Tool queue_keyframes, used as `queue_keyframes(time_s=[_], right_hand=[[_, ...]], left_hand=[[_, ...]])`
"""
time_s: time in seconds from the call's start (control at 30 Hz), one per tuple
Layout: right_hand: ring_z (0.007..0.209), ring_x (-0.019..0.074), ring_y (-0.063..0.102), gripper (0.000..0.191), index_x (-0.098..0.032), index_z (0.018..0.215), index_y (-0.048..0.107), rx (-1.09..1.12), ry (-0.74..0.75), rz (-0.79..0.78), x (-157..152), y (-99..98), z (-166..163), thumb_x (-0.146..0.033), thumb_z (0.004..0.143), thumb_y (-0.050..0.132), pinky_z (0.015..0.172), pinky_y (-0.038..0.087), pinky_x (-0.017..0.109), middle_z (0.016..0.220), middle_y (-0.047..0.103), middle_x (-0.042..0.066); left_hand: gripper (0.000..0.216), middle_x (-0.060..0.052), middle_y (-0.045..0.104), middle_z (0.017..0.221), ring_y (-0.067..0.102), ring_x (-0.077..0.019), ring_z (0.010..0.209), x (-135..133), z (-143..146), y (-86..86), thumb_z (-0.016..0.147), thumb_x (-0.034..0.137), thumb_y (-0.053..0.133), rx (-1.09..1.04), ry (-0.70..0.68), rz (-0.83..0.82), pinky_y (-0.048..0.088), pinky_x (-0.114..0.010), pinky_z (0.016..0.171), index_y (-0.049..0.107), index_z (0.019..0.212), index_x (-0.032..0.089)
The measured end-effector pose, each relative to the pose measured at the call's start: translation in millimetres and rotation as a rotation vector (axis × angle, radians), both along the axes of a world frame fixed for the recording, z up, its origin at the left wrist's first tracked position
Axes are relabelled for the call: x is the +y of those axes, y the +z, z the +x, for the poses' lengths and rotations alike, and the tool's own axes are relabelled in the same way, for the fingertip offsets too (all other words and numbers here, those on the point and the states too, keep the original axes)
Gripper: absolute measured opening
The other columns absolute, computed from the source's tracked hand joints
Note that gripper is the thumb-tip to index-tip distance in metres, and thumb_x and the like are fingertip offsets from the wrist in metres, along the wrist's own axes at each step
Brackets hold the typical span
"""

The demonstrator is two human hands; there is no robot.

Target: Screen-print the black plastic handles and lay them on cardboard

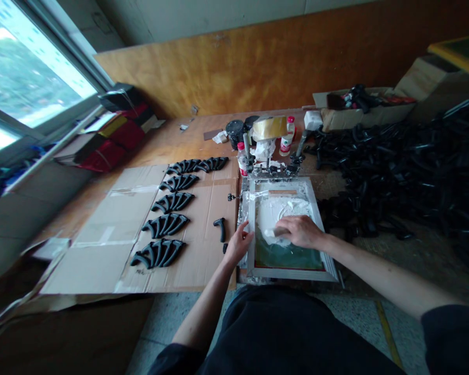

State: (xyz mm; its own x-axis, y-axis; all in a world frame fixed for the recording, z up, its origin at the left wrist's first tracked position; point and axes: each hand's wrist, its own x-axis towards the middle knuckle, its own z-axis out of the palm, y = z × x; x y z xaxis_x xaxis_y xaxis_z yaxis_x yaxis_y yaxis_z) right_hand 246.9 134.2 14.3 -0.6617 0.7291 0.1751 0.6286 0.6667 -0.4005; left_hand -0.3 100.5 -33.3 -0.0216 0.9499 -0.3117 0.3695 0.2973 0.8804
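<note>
An aluminium screen-printing frame (316,205) lies on the bench in front of me, its green mesh partly covered with thick white ink (271,208). My right hand (300,230) is closed on a small ink-coated squeegee (274,232) over the mesh. At the frame's left side is my left hand (238,243), fingers apart, with the fingertips near or touching the frame edge. Just left of that hand, a curved black plastic handle (221,228) lies on cardboard. Another dark piece (225,248) is partly hidden by the left hand.
Rows of black handles (162,252) lie on the cardboard sheet (97,219). A large heap of black parts (379,172) covers the right side. Behind the frame stand a metal clamp (273,167), red-capped bottles (287,136) and a dark tub (235,134). An open carton (346,119) sits back right.
</note>
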Motion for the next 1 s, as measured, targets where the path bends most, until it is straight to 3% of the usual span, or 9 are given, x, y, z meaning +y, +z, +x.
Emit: queue_keyframes(time_s=[0.13, 0.27, 0.4, 0.5, 0.57, 0.63, 0.8, 0.9, 1.0], right_hand=[[0.095, 0.0215, 0.065, 0.052, -0.032, 0.134, 0.054, 0.071, -0.272, 0.048, 58.3, 35.7, -7.0, -0.031, 0.084, 0.068, 0.078, 0.049, 0.032, 0.117, 0.070, 0.002], [0.079, 0.0184, 0.064, 0.042, -0.024, 0.131, 0.059, 0.206, -0.577, 0.051, 106.9, 56.2, 50.1, -0.038, 0.092, 0.056, 0.073, 0.047, 0.030, 0.095, 0.073, 0.005], [0.075, 0.0178, 0.061, 0.034, -0.013, 0.103, 0.066, 0.306, -0.914, -0.019, 102.5, 30.7, 115.5, -0.036, 0.097, 0.042, 0.070, 0.045, 0.030, 0.086, 0.071, 0.010], [0.074, 0.0184, 0.061, 0.031, -0.016, 0.087, 0.066, 0.233, -0.783, -0.130, 65.8, -9.5, 103.3, -0.040, 0.094, 0.049, 0.070, 0.046, 0.030, 0.082, 0.070, 0.008], [0.086, 0.0207, 0.062, 0.027, -0.017, 0.085, 0.065, 0.102, -0.533, -0.150, 36.5, -32.3, 70.9, -0.043, 0.090, 0.058, 0.079, 0.047, 0.032, 0.091, 0.069, 0.008], [0.099, 0.0243, 0.060, 0.022, -0.016, 0.087, 0.064, -0.071, -0.419, -0.115, 11.0, -43.4, 33.9, -0.038, 0.088, 0.063, 0.086, 0.045, 0.034, 0.100, 0.067, 0.012], [0.096, 0.0243, 0.059, 0.015, -0.015, 0.095, 0.060, -0.136, -0.483, -0.074, -31.4, -27.7, -30.4, -0.026, 0.096, 0.051, 0.083, 0.043, 0.033, 0.094, 0.066, 0.013], [0.095, 0.0202, 0.058, 0.019, -0.019, 0.090, 0.061, 0.017, -0.259, -0.052, -38.3, -20.0, -27.1, -0.028, 0.099, 0.046, 0.084, 0.042, 0.030, 0.093, 0.066, 0.007], [0.093, 0.0183, 0.058, 0.025, -0.020, 0.093, 0.065, -0.010, -0.436, -0.064, -19.9, -32.0, 23.0, -0.027, 0.100, 0.042, 0.082, 0.041, 0.028, 0.095, 0.067, 0.006]], left_hand=[[0.071, 0.007, 0.052, 0.062, 0.042, -0.0076, 0.048, 0.9, -3.2, 30.2, 0.081, 0.052, 0.062, -0.184, -0.022, -0.011, 0.031, -0.019, 0.045, 0.045, 0.143, 0.021], [0.060, 0.003, 0.053, 0.062, 0.045, -0.0088, 0.048, 8.8, -2.1, 81.1, 0.086, 0.064, 0.049, -0.331, 0.047, 0.038, 0.034, -0.021, 0.045, 0.062, 0.123, 0.019], [0.053, -0.005, 0.068, 0.098, 0.063, -0.0158, 0.079, 37.6, 9.1, 130.9, 0.090, 0.064, 0.041, -0.423, 0.112, 0.286, 0.050, -0.024, 0.061, 0.065, 0.110, 0.022], [0.056, -0.009, 0.068, 0.108, 0.065, -0.0186, 0.092, 62.0, 20.5, 150.2, 0.091, 0.065, 0.035, -0.458, 0.090, 0.363, 0.053, -0.025, 0.066, 0.061, 0.111, 0.020], [0.060, -0.011, 0.068, 0.108, 0.066, -0.0185, 0.093, 65.5, 29.1, 146.5, 0.091, 0.068, 0.030, -0.483, 0.150, 0.361, 0.053, -0.025, 0.066, 0.056, 0.114, 0.019], [0.062, -0.012, 0.069, 0.107, 0.068, -0.0179, 0.088, 53.0, 39.9, 127.6, 0.089, 0.070, 0.033, -0.524, 0.225, 0.284, 0.053, -0.024, 0.064, 0.051, 0.119, 0.019], [0.064, -0.013, 0.071, 0.098, 0.069, -0.0205, 0.076, -17.0, 69.7, 54.5, 0.080, 0.071, 0.052, -0.631, 0.023, -0.429, 0.053, -0.029, 0.058, 0.057, 0.112, 0.016], [0.056, -0.009, 0.071, 0.087, 0.067, -0.0167, 0.068, -34.6, 61.0, 29.2, 0.079, 0.069, 0.054, -0.638, 0.151, -0.393, 0.051, -0.025, 0.057, 0.059, 0.099, 0.017], [0.055, -0.004, 0.066, 0.066, 0.057, -0.0131, 0.048, -19.3, 10.0, 12.9, 0.081, 0.070, 0.047, -0.345, 0.239, -0.242, 0.040, -0.022, 0.045, 0.055, 0.093, 0.016]])
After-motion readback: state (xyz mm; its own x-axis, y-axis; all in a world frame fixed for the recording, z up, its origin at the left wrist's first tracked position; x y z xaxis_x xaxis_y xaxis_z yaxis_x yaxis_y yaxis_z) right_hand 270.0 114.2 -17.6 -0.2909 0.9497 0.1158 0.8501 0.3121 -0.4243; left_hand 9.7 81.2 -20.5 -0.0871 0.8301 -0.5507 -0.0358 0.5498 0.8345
